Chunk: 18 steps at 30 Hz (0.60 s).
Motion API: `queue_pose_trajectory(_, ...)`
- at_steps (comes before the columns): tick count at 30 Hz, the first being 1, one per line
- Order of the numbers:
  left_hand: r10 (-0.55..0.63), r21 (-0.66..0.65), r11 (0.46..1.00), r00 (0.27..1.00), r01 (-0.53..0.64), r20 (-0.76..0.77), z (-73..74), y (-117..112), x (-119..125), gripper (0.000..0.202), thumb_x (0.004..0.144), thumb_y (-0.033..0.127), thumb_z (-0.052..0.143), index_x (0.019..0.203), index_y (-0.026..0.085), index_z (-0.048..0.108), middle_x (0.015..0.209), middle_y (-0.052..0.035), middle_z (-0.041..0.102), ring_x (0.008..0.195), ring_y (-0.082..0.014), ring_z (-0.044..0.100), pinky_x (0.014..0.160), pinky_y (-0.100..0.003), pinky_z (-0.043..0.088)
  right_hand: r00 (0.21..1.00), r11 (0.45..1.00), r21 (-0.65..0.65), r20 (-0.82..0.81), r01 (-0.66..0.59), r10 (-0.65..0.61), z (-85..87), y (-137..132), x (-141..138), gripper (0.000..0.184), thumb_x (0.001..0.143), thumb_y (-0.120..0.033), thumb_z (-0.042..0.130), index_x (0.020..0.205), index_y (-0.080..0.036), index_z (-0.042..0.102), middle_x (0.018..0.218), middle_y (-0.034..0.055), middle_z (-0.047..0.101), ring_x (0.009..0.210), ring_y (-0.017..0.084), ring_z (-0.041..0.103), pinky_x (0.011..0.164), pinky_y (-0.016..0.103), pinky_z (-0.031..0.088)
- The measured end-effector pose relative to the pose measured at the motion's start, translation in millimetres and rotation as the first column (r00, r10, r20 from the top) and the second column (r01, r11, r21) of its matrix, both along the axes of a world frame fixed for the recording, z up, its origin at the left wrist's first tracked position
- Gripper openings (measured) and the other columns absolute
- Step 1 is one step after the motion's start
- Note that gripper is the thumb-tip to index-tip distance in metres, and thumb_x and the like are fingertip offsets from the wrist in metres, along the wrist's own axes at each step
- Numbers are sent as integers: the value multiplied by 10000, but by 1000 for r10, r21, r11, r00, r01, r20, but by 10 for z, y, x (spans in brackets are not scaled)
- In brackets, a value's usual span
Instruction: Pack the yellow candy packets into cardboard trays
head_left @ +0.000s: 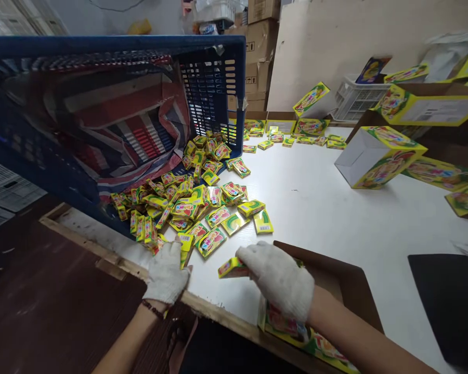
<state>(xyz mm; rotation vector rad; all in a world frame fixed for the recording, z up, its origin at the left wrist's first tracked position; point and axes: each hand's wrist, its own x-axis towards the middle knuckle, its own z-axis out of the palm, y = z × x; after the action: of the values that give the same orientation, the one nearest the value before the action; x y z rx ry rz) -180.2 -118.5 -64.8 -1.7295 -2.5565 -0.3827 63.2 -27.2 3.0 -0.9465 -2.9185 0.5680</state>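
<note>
My right hand (276, 278), in a white knit glove, grips a small yellow-green box (232, 267) above the table's front edge. Below that hand sits an open carton (351, 291) with printed yellow sides; my arm covers part of it. At the near edge of the heap, my left hand (166, 272), also gloved, has its thumb and fingers around another small yellow box (185, 243); its lower part is hidden. The heap of small boxes (187, 208) spills from a tipped blue crate (242, 93) onto the white table (296, 208).
A striped cloth (128, 114) lines the crate. Printed cartons (382, 156) stand at the right, beyond a black sheet (448, 306). Several small boxes (276, 137) lie along the back edge near a white basket (359, 98). Brown cardboard boxes (257, 47) are stacked behind.
</note>
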Motion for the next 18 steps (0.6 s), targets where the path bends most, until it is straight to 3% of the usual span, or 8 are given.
queue_pose_trajectory(2, 40, -11, 999, 999, -39, 12, -88, -109, -143, 433, 799, 217, 501, 1213, 101, 550, 1102, -179, 644, 1049, -315, 618, 881, -445, 508, 980, 977, 112, 108, -182, 170, -38, -58, -123, 94, 867, -127, 574, 931, -181, 616, 850, 79, 695, 828, 255, 621, 660, 331, 436)
queue_pose_trajectory(4, 58, 61, 996, 992, -65, 111, -118, -218, -160, 349, 864, 265, 440, 1167, 157, 576, 1053, -124, 684, 1001, -270, 650, 835, -383, 534, 946, 943, 135, 162, -304, 282, -81, -138, -246, 46, 866, -168, 601, 897, -172, 634, 806, 83, 696, 796, 268, 624, 606, 338, 425)
queue_pose_trajectory(6, -1, 129, 991, 974, -30, 227, -120, -290, -79, 355, 891, 346, 434, 1172, 190, 583, 1055, -89, 704, 991, -245, 662, 828, -351, 547, 918, 917, 125, 178, -378, 354, -117, -238, -338, 51, 867, -183, 599, 861, -163, 645, 793, 91, 692, 780, 273, 627, 583, 350, 426)
queue_pose_trajectory(8, -153, 131, 985, 924, 114, 349, -127, -303, 64, 382, 884, 363, 456, 1206, 201, 582, 1126, -77, 700, 1036, -224, 656, 877, -331, 543, 919, 919, 120, 173, -376, 354, -148, -337, -378, 103, 898, -211, 566, 856, -155, 641, 786, 98, 676, 761, 268, 630, 572, 358, 434)
queue_pose_trajectory(10, -295, 95, 954, 826, 286, 480, -147, -271, 230, 363, 887, 359, 456, 1174, 195, 606, 1148, -81, 696, 1060, -213, 650, 924, -327, 531, 944, 941, 129, 156, -312, 292, -184, -407, -372, 176, 936, -290, 528, 918, -148, 630, 819, 106, 658, 765, 264, 632, 566, 359, 448)
queue_pose_trajectory(12, -366, 88, 914, 715, 395, 596, -164, -231, 389, 330, 918, 384, 416, 1068, 191, 637, 1090, -83, 706, 1042, -204, 651, 952, -334, 520, 969, 963, 154, 145, -220, 198, -231, -427, -343, 232, 948, -340, 510, 1021, -140, 604, 890, 116, 640, 794, 263, 627, 573, 361, 468)
queue_pose_trajectory(15, -348, 94, 914, 645, 394, 681, -158, -235, 562, 376, 959, 448, 348, 985, 205, 634, 1017, -72, 709, 985, -196, 658, 932, -342, 531, 979, 960, 222, 145, -170, 140, -310, -390, -333, 188, 915, -244, 537, 1065, -140, 582, 1037, 137, 616, 880, 278, 607, 639, 391, 497)
queue_pose_trajectory(18, -277, 80, 951, 710, 298, 648, -153, -316, 615, 424, 910, 550, 427, 1058, 202, 620, 1078, -95, 705, 1013, -238, 662, 902, -380, 551, 963, 954, 199, 197, -224, 185, -362, -363, -425, 162, 903, -200, 531, 1033, -132, 598, 1002, 136, 640, 883, 285, 608, 690, 418, 496)
